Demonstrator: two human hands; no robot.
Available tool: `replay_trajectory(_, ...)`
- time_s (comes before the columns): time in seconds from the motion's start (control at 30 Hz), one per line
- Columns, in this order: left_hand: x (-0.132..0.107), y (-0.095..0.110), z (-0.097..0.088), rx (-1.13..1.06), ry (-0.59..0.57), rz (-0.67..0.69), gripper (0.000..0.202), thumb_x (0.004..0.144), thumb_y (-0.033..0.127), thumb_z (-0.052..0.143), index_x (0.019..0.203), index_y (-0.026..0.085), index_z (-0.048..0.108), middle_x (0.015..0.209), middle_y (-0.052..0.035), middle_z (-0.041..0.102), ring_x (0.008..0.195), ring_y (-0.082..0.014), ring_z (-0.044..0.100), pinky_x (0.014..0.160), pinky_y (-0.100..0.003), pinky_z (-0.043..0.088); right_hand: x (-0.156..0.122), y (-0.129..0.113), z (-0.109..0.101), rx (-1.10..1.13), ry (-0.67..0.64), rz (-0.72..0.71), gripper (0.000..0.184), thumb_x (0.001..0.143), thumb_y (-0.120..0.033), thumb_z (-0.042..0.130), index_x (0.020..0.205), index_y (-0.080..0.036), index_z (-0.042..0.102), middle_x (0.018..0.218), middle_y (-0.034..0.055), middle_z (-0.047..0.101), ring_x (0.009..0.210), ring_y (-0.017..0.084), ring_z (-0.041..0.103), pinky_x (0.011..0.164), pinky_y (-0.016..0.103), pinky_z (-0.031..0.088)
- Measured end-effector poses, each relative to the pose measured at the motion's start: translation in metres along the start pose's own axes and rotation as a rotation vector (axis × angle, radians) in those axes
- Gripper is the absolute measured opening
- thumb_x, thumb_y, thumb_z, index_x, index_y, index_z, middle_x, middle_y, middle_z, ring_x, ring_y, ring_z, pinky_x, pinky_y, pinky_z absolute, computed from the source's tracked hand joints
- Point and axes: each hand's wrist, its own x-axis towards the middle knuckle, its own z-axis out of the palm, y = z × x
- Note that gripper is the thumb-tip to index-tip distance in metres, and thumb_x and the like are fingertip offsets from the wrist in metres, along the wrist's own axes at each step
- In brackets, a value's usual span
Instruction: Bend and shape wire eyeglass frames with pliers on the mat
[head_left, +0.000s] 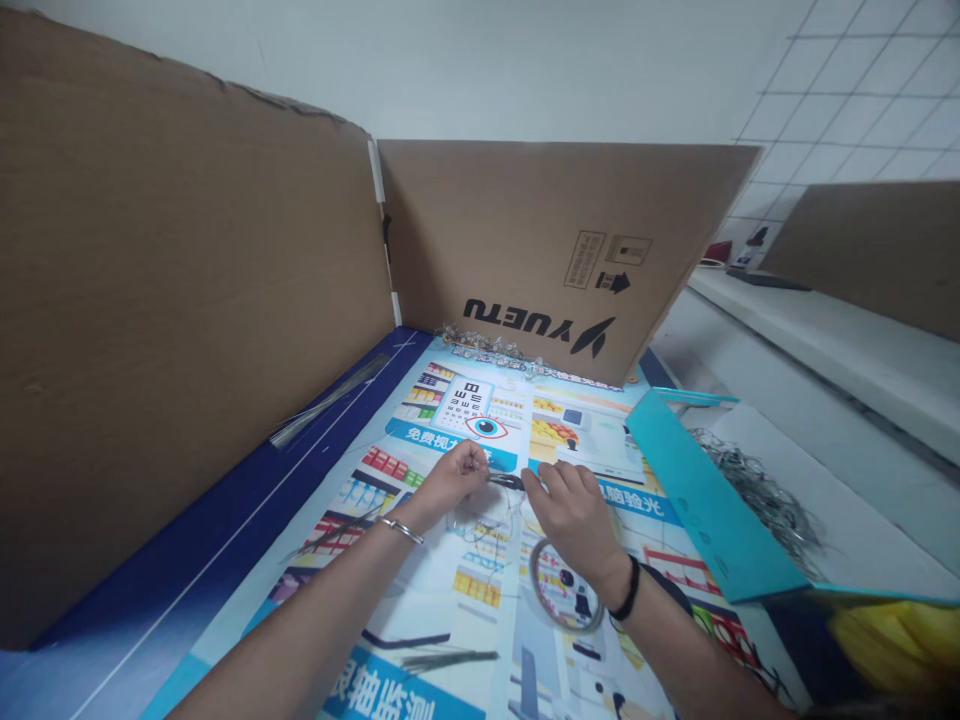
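Note:
In front of me, my left hand is closed in a pinch at the tip of a pair of pliers. A thin wire loops down from its fingers over the printed sheet. My right hand is wrapped round the pliers, whose dark jaws point left toward the left fingertips. Its handles are mostly hidden in the palm. Below the right hand lies a round coil of wire, partly covered by the wrist. Cut strands of wire lie nearer to me, beside a dark bent strip.
Cardboard panels stand at the left and back. Small wire pieces lie along the back panel's foot. A turquoise box at the right holds tangled wire. Long strands lie at the left edge. Yellow material sits lower right.

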Motion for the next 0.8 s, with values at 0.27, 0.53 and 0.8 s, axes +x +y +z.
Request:
replay_trajectory(0.27,-0.0005,0.0074,-0.0003,-0.006,-0.036,-0.018,0.018,0.072,0.026,0.060,0.079,0.018,0.045,0.067,0.0045,0.049,0.050,-0.0062,0.041,0.046,-0.019,0.032,0.0004,0.0018,-0.0023,0.030,-0.041,-0.008,0.020,0.088,-0.018,0.048,0.103,-0.019,0.061,0.089,0.0076,0.058,0.084,0.020,0.043,0.079,0.037,0.029)
replay_trajectory(0.53,-0.0006,0.0082,-0.0010,-0.018,-0.059,-0.012,0.019,0.070,0.024,0.061,0.077,0.018,0.045,0.066,0.0048,0.049,0.049,-0.0061,0.041,0.046,-0.019,0.032,-0.0001,0.0018,0.0000,0.048,-0.061,0.015,0.016,0.087,-0.019,0.050,0.098,-0.019,0.061,0.082,0.0055,0.056,0.079,0.019,0.041,0.074,0.035,0.027)
replay_trajectory(0.8,-0.0001,0.0089,-0.0017,-0.059,-0.095,-0.026,0.022,0.070,0.026,0.063,0.077,0.018,0.044,0.066,0.0043,0.048,0.052,-0.0067,0.041,0.049,-0.020,0.035,0.0023,0.0013,0.0010,0.112,-0.066,0.061,0.008,0.085,-0.020,0.054,0.087,-0.020,0.062,0.075,0.0036,0.053,0.076,0.018,0.040,0.070,0.033,0.025)
